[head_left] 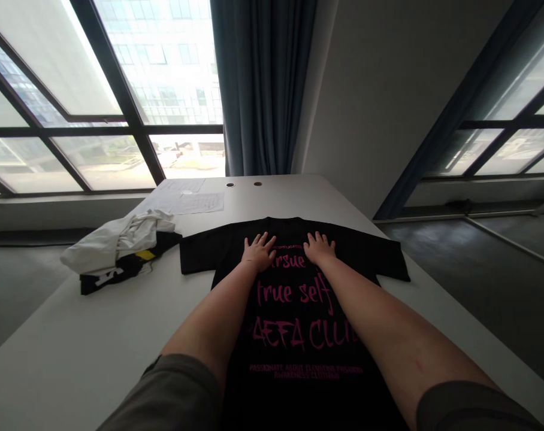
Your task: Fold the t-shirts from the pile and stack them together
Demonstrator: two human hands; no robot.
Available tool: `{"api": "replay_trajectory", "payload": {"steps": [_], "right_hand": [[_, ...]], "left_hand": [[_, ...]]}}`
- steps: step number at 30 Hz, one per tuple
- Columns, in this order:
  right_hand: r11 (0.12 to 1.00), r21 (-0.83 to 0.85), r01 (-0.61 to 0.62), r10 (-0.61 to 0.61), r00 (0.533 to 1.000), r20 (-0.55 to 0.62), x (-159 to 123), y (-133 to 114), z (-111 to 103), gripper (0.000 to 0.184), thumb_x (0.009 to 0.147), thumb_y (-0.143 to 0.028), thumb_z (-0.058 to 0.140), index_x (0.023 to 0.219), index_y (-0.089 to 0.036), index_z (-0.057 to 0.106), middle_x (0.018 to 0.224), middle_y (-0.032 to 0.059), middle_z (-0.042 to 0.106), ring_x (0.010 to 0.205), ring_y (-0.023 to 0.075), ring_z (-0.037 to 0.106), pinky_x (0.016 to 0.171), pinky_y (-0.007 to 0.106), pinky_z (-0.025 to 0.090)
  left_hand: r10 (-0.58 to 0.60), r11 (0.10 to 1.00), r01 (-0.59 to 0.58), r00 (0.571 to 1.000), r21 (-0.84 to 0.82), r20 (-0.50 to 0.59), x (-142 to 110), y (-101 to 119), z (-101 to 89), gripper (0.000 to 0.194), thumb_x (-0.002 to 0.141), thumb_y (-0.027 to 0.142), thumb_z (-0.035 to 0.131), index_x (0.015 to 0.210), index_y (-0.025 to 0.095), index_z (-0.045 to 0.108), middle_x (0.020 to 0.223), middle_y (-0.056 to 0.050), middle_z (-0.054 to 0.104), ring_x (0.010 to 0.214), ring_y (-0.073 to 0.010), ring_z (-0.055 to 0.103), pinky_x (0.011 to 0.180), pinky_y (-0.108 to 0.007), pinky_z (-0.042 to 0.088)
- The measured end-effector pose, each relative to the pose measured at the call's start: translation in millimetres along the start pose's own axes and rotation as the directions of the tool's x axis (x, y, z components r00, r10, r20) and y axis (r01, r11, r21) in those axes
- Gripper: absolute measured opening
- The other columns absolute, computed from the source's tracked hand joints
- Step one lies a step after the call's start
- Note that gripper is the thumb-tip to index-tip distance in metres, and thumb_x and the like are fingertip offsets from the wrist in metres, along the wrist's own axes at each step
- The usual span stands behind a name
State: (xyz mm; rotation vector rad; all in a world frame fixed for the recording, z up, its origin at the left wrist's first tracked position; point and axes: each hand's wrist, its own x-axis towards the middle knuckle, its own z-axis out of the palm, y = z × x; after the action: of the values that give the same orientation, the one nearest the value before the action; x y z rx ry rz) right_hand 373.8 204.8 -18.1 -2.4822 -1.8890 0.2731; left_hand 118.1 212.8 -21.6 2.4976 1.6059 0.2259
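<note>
My left hand (259, 251) lies palm down with its fingers spread apart, gripping nothing, on the upper part of a black short-sleeved cloth T-shirt with pink lettering (294, 311). My right hand (319, 247) rests on the same cloth a little way to the right, its fingers also apart and flat. The T-shirt is spread out beneath both sets of fingers: its neckline lies just beyond my fingertips, one sleeve reaches out to the left of my left fingers, the other to the right of my right ones. Part of the top line of print shows between my hands, and larger words run down between my forearms.

All this is on a broad white smooth-topped table (132, 341). Well to the left of my left fingers sits a crumpled white-and-black cloth bundle with a yellow patch (123, 251). Farther beyond those fingers, off to the left, lie white printed paper sheets (200, 203). Past the table's far edge hangs a dark blue pleated curtain (265, 90).
</note>
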Motion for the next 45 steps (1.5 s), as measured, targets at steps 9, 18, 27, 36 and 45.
{"api": "replay_trajectory", "payload": {"steps": [9,18,27,36,45], "right_hand": [[1.0,-0.014,0.026,-0.025,0.999,0.04,6,-2,4,0.076,0.103,-0.065,0.018,0.169,-0.028,0.015,0.176,0.0101,0.003,0.16,0.0384,0.003,0.124,0.066,0.004],[0.993,-0.046,0.111,-0.106,0.989,0.102,-18,18,-9,0.072,0.103,-0.067,0.019,0.168,-0.035,0.017,0.177,0.004,-0.001,0.161,0.0344,-0.001,0.126,0.062,0.004],[0.999,-0.047,-0.007,0.005,0.999,-0.036,-30,67,8,0.071,0.105,-0.062,0.02,0.168,-0.029,0.021,0.176,0.0081,0.013,0.161,0.0328,0.011,0.128,0.054,0.007],[1.0,-0.025,0.008,-0.01,0.998,-0.06,-32,63,5,0.07,0.105,-0.062,0.021,0.167,-0.029,0.024,0.175,0.0077,0.015,0.16,0.0329,0.012,0.128,0.054,0.008],[0.999,-0.032,0.022,-0.027,0.99,-0.136,-31,65,11,0.067,0.105,-0.059,0.026,0.165,-0.029,0.031,0.173,0.0094,0.024,0.158,0.034,0.02,0.126,0.054,0.013]], "left_hand": [[-0.086,0.996,0.086,0.995,-0.001,0.047,39,-5,0.8,0.073,0.101,0.064,0.028,0.166,0.031,0.028,0.175,-0.004,0.016,0.161,-0.0324,0.01,0.128,-0.059,0.007],[-0.413,0.91,0.411,0.91,-0.047,-0.03,53,-3,-0.1,0.079,0.096,0.065,0.037,0.166,0.029,0.03,0.175,-0.01,0.015,0.16,-0.0418,0.007,0.125,-0.065,0.004],[-0.431,0.902,0.432,0.902,-0.015,0.023,50,-13,-4.9,0.083,0.097,0.067,0.031,0.167,0.022,0.026,0.175,-0.015,0.009,0.16,-0.0433,0.003,0.122,-0.071,0.002],[-0.432,0.901,0.428,0.899,0.073,0.075,-1,-81,-43.2,0.071,0.098,0.066,0.037,0.163,0.036,0.034,0.174,-0.011,0.016,0.16,-0.0416,0.01,0.119,-0.076,0.004],[-0.577,0.805,0.591,0.799,0.048,-0.172,-137,-174,-30.9,0.067,0.1,0.056,0.039,0.16,0.028,0.042,0.17,-0.015,0.029,0.155,-0.0401,0.028,0.12,-0.064,0.025]]}}
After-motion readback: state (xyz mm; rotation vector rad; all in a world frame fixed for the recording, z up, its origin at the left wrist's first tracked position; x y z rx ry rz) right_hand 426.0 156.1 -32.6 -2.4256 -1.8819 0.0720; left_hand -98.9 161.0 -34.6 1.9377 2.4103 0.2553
